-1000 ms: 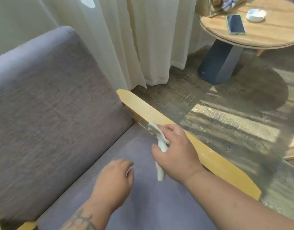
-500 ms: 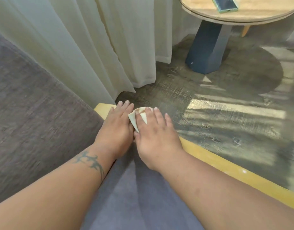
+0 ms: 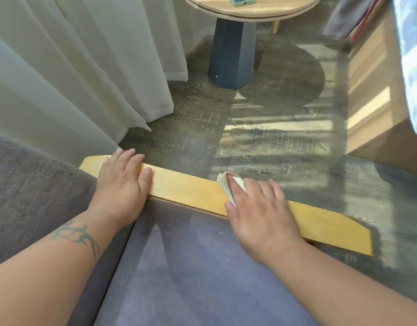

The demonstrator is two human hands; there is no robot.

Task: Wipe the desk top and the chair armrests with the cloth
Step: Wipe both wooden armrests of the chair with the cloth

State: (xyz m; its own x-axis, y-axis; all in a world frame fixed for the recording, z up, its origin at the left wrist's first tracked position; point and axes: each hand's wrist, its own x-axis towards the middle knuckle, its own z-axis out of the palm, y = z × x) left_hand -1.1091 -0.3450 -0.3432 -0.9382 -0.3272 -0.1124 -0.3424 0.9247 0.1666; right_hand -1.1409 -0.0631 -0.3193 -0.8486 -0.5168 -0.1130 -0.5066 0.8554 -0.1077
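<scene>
A yellow wooden armrest point(image 3: 186, 190) runs from left to lower right along the side of a grey upholstered chair point(image 3: 193, 267). My right hand point(image 3: 256, 212) lies flat on the middle of the armrest and presses a small folded white cloth point(image 3: 226, 184) under its fingers. My left hand point(image 3: 122, 184) rests palm down on the armrest's back end, fingers spread, with nothing in it. The round wooden desk top point(image 3: 254, 8) stands beyond, across the floor.
A green-cased phone point(image 3: 241, 0) lies on the round table, which stands on a dark blue pedestal point(image 3: 233, 52). Cream curtains point(image 3: 85, 67) hang at the left. A light wooden bed frame point(image 3: 376, 95) with patterned bedding is at the right. Dark wood floor lies between.
My right hand has slid the cloth along the armrest away from my left hand, toward the front end. My left hand stays at the back end. The view has tilted down.
</scene>
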